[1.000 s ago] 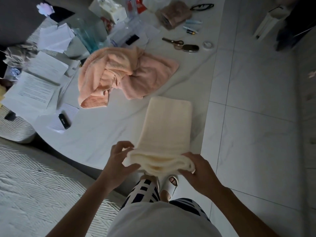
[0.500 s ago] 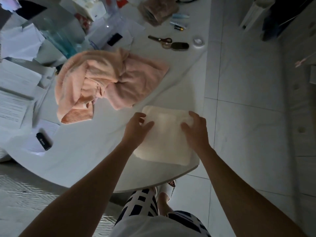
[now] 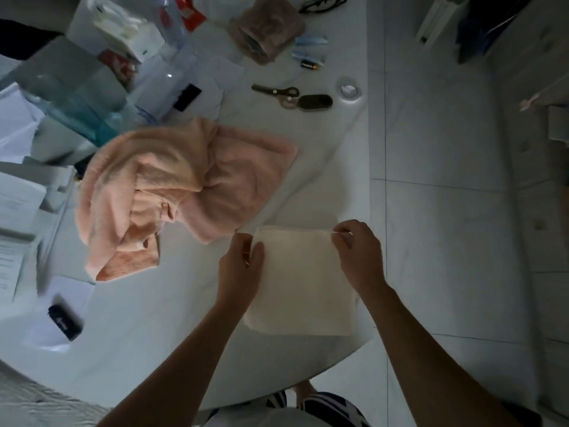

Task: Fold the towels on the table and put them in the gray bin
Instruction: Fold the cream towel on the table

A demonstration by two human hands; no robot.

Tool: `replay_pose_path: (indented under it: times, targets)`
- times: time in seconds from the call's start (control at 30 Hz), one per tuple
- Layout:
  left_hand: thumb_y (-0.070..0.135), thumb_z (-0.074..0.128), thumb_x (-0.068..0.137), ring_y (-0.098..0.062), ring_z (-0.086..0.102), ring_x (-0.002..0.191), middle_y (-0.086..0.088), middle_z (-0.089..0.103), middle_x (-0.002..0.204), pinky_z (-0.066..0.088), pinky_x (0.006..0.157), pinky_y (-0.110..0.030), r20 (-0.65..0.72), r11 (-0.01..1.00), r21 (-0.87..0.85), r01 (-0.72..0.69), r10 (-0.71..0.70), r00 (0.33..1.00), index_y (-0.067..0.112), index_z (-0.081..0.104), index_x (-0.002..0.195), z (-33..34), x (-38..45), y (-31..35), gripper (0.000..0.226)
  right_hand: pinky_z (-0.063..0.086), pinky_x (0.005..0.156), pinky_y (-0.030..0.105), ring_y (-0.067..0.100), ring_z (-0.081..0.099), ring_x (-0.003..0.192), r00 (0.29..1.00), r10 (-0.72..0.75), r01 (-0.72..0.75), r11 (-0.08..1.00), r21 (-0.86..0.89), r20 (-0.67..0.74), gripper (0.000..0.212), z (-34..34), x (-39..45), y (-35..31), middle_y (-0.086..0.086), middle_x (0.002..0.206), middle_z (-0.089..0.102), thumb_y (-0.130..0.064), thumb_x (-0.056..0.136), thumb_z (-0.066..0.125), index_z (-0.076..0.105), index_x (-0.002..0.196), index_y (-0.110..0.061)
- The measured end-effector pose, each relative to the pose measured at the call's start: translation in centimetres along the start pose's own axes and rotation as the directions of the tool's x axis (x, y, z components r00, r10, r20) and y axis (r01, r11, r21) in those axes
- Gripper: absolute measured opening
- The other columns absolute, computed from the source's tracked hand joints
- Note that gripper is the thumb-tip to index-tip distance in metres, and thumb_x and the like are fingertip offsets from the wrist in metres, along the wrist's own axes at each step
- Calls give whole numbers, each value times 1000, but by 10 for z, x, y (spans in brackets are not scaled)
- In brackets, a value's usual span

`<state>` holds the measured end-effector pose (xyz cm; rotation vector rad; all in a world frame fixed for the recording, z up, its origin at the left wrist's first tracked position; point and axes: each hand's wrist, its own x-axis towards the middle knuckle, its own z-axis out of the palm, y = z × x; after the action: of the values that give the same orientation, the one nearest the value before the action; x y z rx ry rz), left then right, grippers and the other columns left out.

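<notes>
A person stands at a white tabletop [image 3: 129, 349], seen from above in dim light. Between the two hands lies a cream towel [image 3: 300, 282], now a compact, nearly square pad flat on the tabletop near its front edge. A second ago it was a long strip whose near end both hands held bunched at the edge; half a second ago the hands were pressing flat on the doubled pad. Now the left hand [image 3: 241, 266] pinches the pad's far left corner, thumb on top and fingers curled at the edge, and the right hand [image 3: 358, 251] pinches the far right corner the same way. Judging by this, the cream towel's fold is nearly complete, and the hands are either squaring the corners or about to make one last fold or lift it. Just beyond the left hand, almost touching the cream towel's far left corner, sprawls a pink towel [image 3: 172, 192], crumpled and unfolded, so at least one full fold remains. Farther beyond the hands lie scissors [image 3: 275, 90], a dark key fob [image 3: 315, 102] and a roll of tape [image 3: 349, 90]; to the far left of the left hand are papers [image 3: 18, 192]. No gray bin can be clearly made out, so where the folded towel must go cannot be told.
</notes>
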<state>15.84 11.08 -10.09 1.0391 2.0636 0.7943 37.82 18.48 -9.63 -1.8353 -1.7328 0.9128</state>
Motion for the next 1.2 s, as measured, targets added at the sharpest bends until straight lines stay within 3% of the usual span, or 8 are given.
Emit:
replay_pose_path:
  times: [0.17, 0.3, 0.43, 0.6, 0.77, 0.87, 1.0, 1.2]
  targets:
    - [31, 64, 91, -24, 63, 88, 1, 66, 95, 38, 70, -29, 145, 988, 109, 111, -126, 981, 19, 61, 101, 8, 25, 0, 16, 44, 78, 27, 22, 60, 100, 984, 172, -175, 982, -76, -39, 26, 10, -10, 3, 3, 121, 53, -22, 94, 57, 59, 120, -17]
    - [31, 76, 83, -13, 52, 100, 6, 46, 118, 39, 87, -26, 330, 993, 103, -52, 15, 944, 32, 53, 134, 5, 34, 8, 56, 51, 92, 38, 23, 51, 119, 1000, 6, -3, 983, -186, 16, 47, 3, -25, 5, 2, 142, 43, -25, 91, 62, 50, 136, -21]
    - [31, 78, 81, -17, 60, 110, 3, 62, 119, 41, 90, -24, 536, 956, 176, -235, 108, 837, 28, 64, 125, 0, 50, 21, 47, 48, 98, 36, 19, 53, 120, 976, -66, 125, 950, -286, 207, 43, 0, -21, 4, -1, 143, 47, -29, 92, 61, 56, 134, -22]
    - [49, 72, 68, 8, 60, 78, 21, 66, 80, 38, 64, -7, 369, 972, 84, -219, 174, 913, 38, 63, 94, -9, 59, 29, 30, 46, 69, 18, 2, 55, 83, 995, -83, 91, 981, -171, 53, 10, -3, -7, 1, -11, 102, 54, -21, 91, 61, 66, 99, -24]
    - [39, 68, 89, -33, 57, 113, -11, 63, 119, 47, 90, -38, 275, 943, 325, -65, -28, 961, 18, 61, 119, 14, 52, 24, 37, 47, 72, 31, 21, 61, 93, 980, 191, -173, 957, -233, 58, 19, 15, -1, -3, -1, 111, 57, -19, 93, 52, 63, 108, -23]
    - [28, 69, 87, -37, 50, 122, -12, 54, 132, 41, 98, -44, 174, 917, 350, -191, 137, 975, 17, 56, 131, 15, 41, 35, 47, 47, 97, 41, 28, 53, 120, 990, 133, -140, 940, -311, -44, 35, 19, -6, -15, 6, 134, 53, -14, 93, 55, 58, 127, -18]
    - [19, 54, 94, -32, 35, 146, -15, 39, 157, 28, 115, -45, 186, 705, 319, -634, 609, 771, 11, 47, 146, 12, 10, 21, 53, 19, 121, 46, 30, 21, 150, 971, -239, 223, 867, -445, 21, 56, 34, -44, -27, 12, 161, 28, -23, 98, 46, 35, 151, -9]
    - [35, 39, 101, -28, 29, 150, -9, 32, 161, 32, 114, -54, 442, 556, 358, -750, 607, 660, 11, 44, 150, 26, -16, -31, 55, 15, 123, 47, 24, 8, 153, 962, -181, 260, 831, -492, 202, 68, 58, -86, 2, 9, 165, 8, -41, 100, 33, 16, 156, -6]
